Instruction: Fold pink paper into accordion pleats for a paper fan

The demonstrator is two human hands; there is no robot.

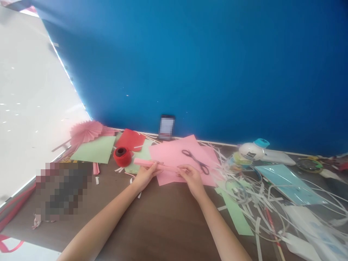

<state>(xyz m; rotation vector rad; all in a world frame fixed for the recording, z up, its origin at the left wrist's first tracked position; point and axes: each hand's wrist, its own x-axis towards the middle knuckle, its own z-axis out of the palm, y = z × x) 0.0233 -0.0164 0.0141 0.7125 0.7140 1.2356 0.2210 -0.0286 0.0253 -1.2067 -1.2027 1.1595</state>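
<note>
Brown table (154, 224), pink strip (168, 168), prob. folded, past L hand (146, 175) to R hand (192, 179), both pinching it

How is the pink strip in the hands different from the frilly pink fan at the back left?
The pink strip is narrow and straight, but the pink fan spreads out wide and rounded.
The pink strip is held in the left hand and right hand, while no hand touches the pink fan.
Both are pink and look like paper.
</note>
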